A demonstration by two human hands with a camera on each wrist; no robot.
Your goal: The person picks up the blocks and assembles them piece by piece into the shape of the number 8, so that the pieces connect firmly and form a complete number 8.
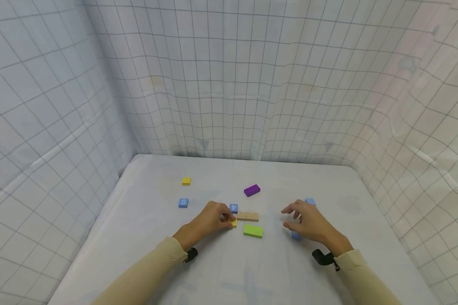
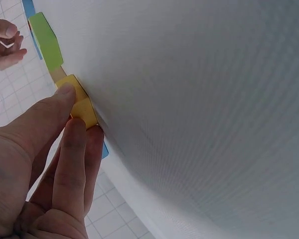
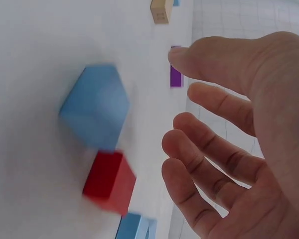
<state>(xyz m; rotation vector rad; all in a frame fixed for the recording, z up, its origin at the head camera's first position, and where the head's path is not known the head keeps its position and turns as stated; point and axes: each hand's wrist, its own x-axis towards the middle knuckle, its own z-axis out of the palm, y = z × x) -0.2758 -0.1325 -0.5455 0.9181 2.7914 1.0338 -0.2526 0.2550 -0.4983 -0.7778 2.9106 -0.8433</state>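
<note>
My left hand [image 1: 213,218] pinches a small yellow block [image 2: 82,103] between thumb and fingertips, low at the tabletop. The block lies by the left end of a pale wooden block [image 1: 248,216] and just in front of a blue block marked 4 [image 1: 233,208]. A lime green block [image 1: 253,231] lies to its right. Held over the right side, my right hand [image 1: 308,220] has spread, slightly bent fingers with nothing between them. Near it are a blue block [image 3: 97,107], a red block [image 3: 110,183] and another blue block [image 1: 310,201]; the hand hides the red one in the head view.
A purple block [image 1: 252,190] lies farther back. On the left are a blue block marked 5 [image 1: 183,203] and a second yellow block [image 1: 186,181]. Grid-patterned cloth [image 1: 236,84] hangs behind and at both sides of the white table [image 1: 221,279].
</note>
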